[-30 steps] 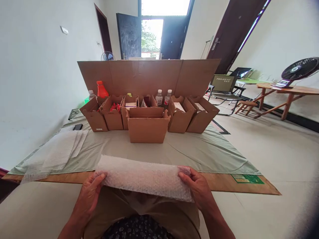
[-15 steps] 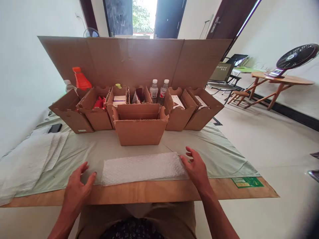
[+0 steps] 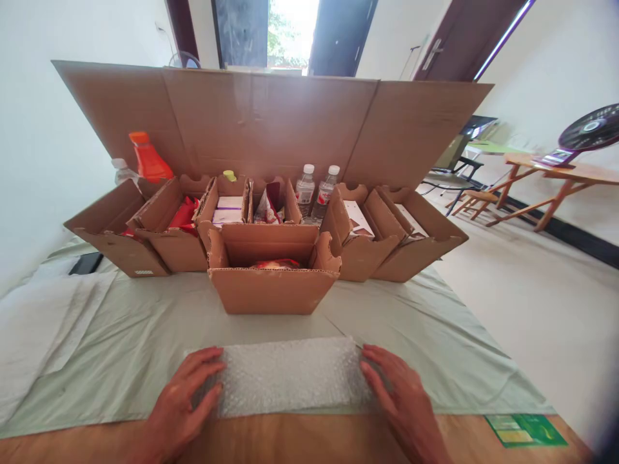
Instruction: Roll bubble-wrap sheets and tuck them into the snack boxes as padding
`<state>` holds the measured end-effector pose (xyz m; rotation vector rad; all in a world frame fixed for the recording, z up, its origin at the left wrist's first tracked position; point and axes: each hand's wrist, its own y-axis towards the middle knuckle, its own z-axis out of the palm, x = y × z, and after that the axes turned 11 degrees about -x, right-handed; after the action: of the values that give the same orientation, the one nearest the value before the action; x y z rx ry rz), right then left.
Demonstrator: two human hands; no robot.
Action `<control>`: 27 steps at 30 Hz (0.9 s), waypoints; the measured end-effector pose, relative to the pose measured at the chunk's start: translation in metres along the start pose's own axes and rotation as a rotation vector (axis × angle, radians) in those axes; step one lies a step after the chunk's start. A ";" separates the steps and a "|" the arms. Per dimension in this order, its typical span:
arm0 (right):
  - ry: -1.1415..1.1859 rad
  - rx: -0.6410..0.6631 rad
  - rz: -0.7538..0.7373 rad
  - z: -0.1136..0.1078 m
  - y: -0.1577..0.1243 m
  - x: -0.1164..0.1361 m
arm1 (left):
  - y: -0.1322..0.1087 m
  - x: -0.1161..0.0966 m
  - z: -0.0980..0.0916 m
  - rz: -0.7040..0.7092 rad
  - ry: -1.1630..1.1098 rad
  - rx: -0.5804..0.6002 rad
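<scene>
A folded strip of bubble wrap [image 3: 290, 377] lies flat near the table's front edge. At its left end is my left hand [image 3: 186, 396], fingers spread, with the fingertips over or touching the wrap. My right hand [image 3: 399, 390] rests at the other end, its fingers stretched out and touching or very close to the wrap's right edge. Neither hand grips the wrap. Just beyond it stands an open cardboard box [image 3: 273, 290] with something red and shiny inside, partly hidden by the front wall.
Behind is a row of cardboard bins [image 3: 186, 219] holding packets and cartons. Two water bottles [image 3: 305, 190] and an orange bottle [image 3: 147, 158] stand before a tall cardboard panel [image 3: 265, 122]. More bubble wrap [image 3: 43, 322] and a phone [image 3: 86, 263] lie left; a green card [image 3: 525, 430] is front right.
My left hand has moved right, onto the left end of the bubble wrap. My right hand stays by the right end. The view has come closer and tilted, showing the red item inside the front box.
</scene>
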<state>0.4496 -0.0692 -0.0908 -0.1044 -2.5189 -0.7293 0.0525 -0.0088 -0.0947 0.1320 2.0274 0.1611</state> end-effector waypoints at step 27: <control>0.122 0.067 -0.092 0.058 0.091 0.036 | 0.079 -0.029 0.040 -0.150 -0.136 -0.179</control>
<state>0.4112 0.0361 -0.0714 0.0778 -2.4412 -0.6654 0.1036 0.0665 -0.0732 -0.1187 1.8697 0.2322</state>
